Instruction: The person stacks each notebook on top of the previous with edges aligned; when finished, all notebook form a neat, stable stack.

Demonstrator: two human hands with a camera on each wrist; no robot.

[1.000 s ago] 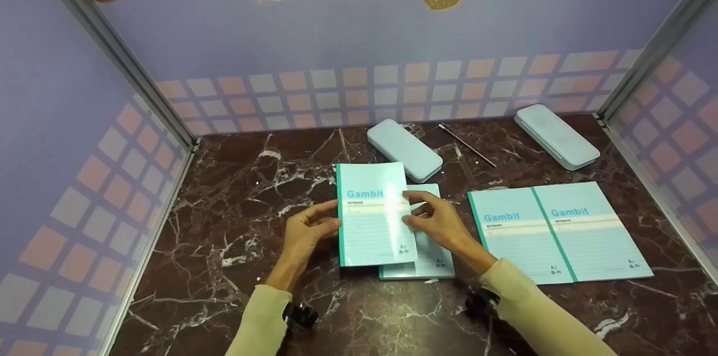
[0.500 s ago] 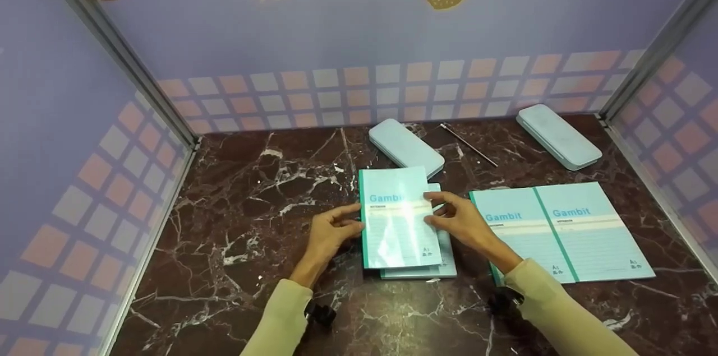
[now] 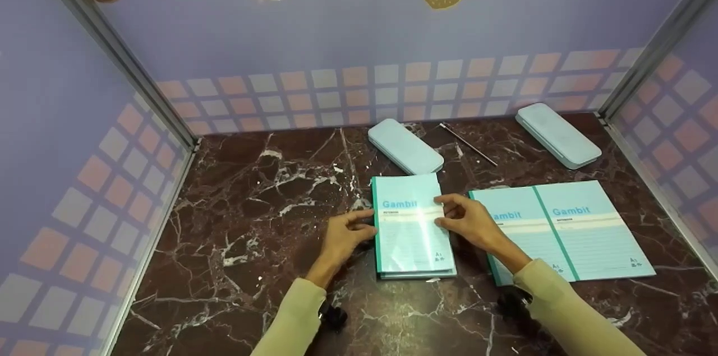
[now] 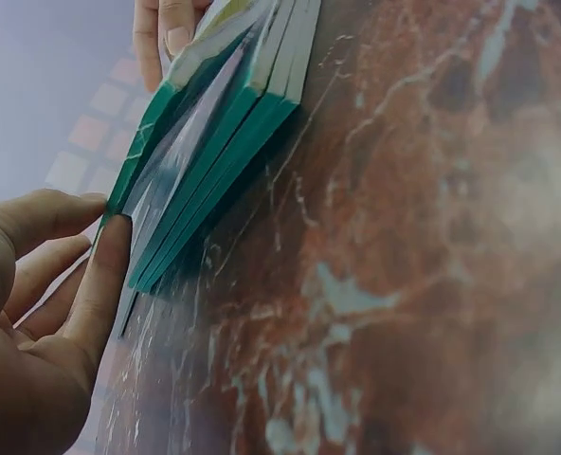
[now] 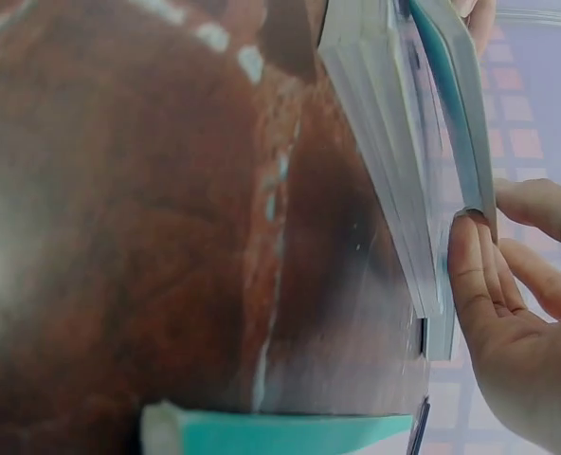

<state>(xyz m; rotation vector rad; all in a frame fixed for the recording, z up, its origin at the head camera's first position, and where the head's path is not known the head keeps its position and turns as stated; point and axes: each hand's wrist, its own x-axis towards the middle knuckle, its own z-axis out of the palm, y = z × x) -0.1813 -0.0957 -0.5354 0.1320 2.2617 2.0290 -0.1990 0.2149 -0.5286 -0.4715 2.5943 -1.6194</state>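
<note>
A pale blue "Gambit" notebook (image 3: 406,235) with a green spine is held between both hands. My left hand (image 3: 343,235) pinches its spine side, while thumb and fingers of my right hand (image 3: 468,222) grip the opposite edge. Beneath it lies a stack of similar notebooks (image 4: 226,156), aligned closely under the held one. In the left wrist view the held notebook (image 4: 136,152) tilts above the stack, with a narrow gap between them. The right wrist view also shows the held notebook (image 5: 468,109) raised over the stack's page edges (image 5: 385,142).
To the right, two more notebooks (image 3: 603,246) lie side by side, the nearer one partly behind the right forearm. A pale case (image 3: 406,146) sits just behind the stack, another case (image 3: 558,136) at back right. Between them lies a thin pen-like stick (image 3: 468,144).
Both hands have carried the notebook rightward and slightly toward the person. It was offset left of the lower stack and now covers nearly all of it.
</note>
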